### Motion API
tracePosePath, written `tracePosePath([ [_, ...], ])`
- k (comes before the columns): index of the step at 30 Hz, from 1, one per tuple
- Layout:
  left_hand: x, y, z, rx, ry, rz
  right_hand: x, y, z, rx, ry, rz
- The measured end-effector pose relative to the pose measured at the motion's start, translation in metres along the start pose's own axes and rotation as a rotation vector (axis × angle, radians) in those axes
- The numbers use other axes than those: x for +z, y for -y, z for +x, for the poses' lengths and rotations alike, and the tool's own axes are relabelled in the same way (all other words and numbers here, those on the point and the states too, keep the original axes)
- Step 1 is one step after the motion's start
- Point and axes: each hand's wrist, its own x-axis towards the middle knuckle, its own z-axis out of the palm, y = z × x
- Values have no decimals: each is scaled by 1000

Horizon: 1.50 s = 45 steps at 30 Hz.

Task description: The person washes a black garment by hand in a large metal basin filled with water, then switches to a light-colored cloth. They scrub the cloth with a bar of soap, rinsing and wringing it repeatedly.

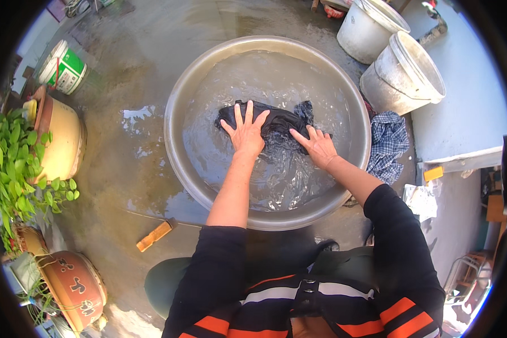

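Note:
A large round metal basin (pixel 178 181) full of cloudy water stands on the wet ground before me. Wet black cloth (pixel 279 118) floats bunched in the water near its middle. My left hand (pixel 248 134) lies on the cloth's left part, palm down, with its fingers spread. My right hand (pixel 319 148) rests on the cloth's right end, its index finger stretched to the left; whether any fingers pinch the fabric is hard to tell. Ripples run below the cloth, between my forearms.
Checked cloth (pixel 388 145) lies against the basin's right side. Two white buckets (pixel 401 76) (pixel 367 31) stand at the upper right. A wooden-backed brush (pixel 154 235) lies on the ground at lower left. Potted plants (pixel 61 139) and a green-white bucket (pixel 63 69) line the left.

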Motion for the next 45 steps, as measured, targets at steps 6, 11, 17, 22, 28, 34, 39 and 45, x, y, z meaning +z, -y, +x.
tracePosePath([
  [6, 48, 28, -2, 76, 18, 232, 53, 9, 4, 51, -6, -8],
  [11, 21, 34, 7, 25, 182, 391, 50, -7, 10, -113, 14, 127],
  [17, 7, -24, -4, -306, -216, -392, -6, -11, 33, 113, -16, 698],
  [22, 30, -49, -20, -1048, 368, -2025, -62, 16, 50, 83, -510, 1248],
  [28, 25, 2, -2, -184, 547, -2350, -96, 84, -12, -295, -378, 919],
  [34, 37, -72, -25, -631, 468, -2389, -51, 44, 37, 96, -345, 643],
  [39, 39, -58, -36, -733, 522, -1859, -3, -1, 42, 462, -329, 655],
  [45, 46, -65, -48, -1161, 87, -1847, 42, -18, 14, 170, -131, 614],
])
